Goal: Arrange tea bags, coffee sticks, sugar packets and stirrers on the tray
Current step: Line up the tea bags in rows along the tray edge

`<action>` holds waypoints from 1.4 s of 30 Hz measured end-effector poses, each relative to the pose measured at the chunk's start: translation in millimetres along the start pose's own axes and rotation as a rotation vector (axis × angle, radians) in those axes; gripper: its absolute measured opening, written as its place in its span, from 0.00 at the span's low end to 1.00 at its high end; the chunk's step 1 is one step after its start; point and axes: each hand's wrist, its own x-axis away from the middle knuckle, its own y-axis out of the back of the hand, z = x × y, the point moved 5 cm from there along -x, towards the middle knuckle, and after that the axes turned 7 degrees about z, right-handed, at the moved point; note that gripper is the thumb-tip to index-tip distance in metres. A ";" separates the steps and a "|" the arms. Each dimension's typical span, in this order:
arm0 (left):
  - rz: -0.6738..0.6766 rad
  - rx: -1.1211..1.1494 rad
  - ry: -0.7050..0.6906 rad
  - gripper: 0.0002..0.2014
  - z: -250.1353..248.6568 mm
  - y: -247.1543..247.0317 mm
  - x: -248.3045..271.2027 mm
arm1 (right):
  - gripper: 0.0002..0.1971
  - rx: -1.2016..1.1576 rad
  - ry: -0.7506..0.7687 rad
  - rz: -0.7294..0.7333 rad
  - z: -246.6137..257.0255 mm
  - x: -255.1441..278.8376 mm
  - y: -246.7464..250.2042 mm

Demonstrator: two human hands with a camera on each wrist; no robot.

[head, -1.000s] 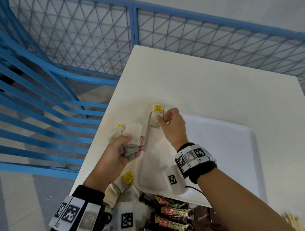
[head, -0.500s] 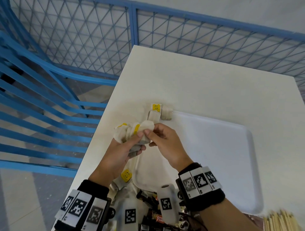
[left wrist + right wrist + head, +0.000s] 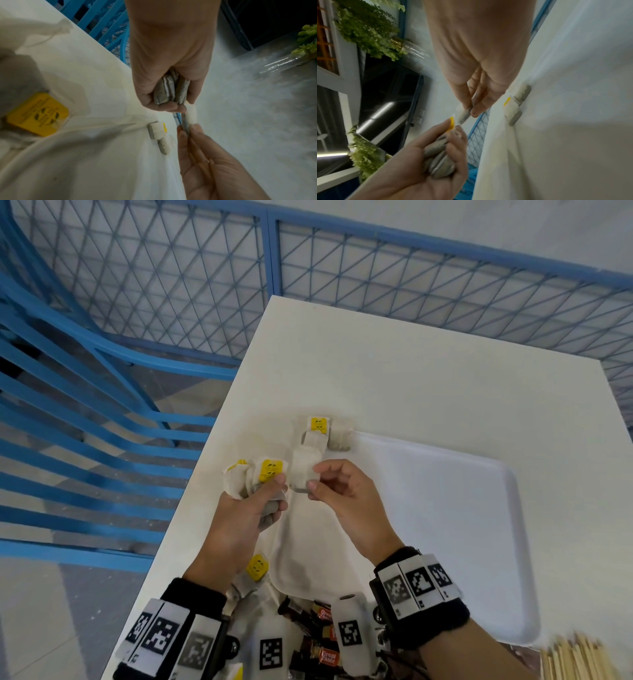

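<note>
Left hand (image 3: 245,517) grips a bunch of tea bags (image 3: 253,477), fingers curled round them, just off the tray's (image 3: 445,508) left edge. Right hand (image 3: 346,498) pinches one tea bag (image 3: 303,472) between thumb and fingertips, above the tray's left part, touching the bunch. Two more tea bags (image 3: 325,433) lie at the tray's far left corner. Coffee sticks (image 3: 318,635) sit at the tray's near edge, stirrers (image 3: 579,659) off its near right corner. Tray rests on a white table (image 3: 411,378).
</note>
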 end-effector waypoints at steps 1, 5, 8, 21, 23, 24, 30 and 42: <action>-0.004 0.006 -0.004 0.05 -0.2 0.9 0.3 | 0.11 0.009 -0.011 -0.036 -2.6 -1.9 5.9; -0.005 0.057 0.000 0.04 -2.4 4.6 0.9 | 0.15 0.093 -0.067 -0.190 -15.8 -17.4 36.7; 0.018 0.082 0.004 0.04 -3.9 5.6 2.0 | 0.15 0.191 -0.068 -0.233 -21.0 -30.9 52.6; 0.083 0.109 0.018 0.13 -2.4 5.3 6.6 | 0.15 0.482 -0.024 -0.308 -30.4 -52.9 61.6; 0.123 0.163 0.045 0.14 -2.7 3.9 6.6 | 0.15 0.537 0.007 -0.302 -28.7 -52.8 58.9; 0.145 0.205 0.059 0.13 -3.0 2.6 7.3 | 0.15 0.557 0.016 -0.303 -27.9 -53.0 57.7; 0.211 0.283 0.079 0.16 -6.1 -7.1 12.4 | 0.15 0.624 0.064 -0.296 -18.5 -50.1 54.2; 0.235 0.164 0.051 0.11 -9.7 -15.6 13.5 | 0.09 0.215 -0.037 0.201 14.9 -5.3 -7.8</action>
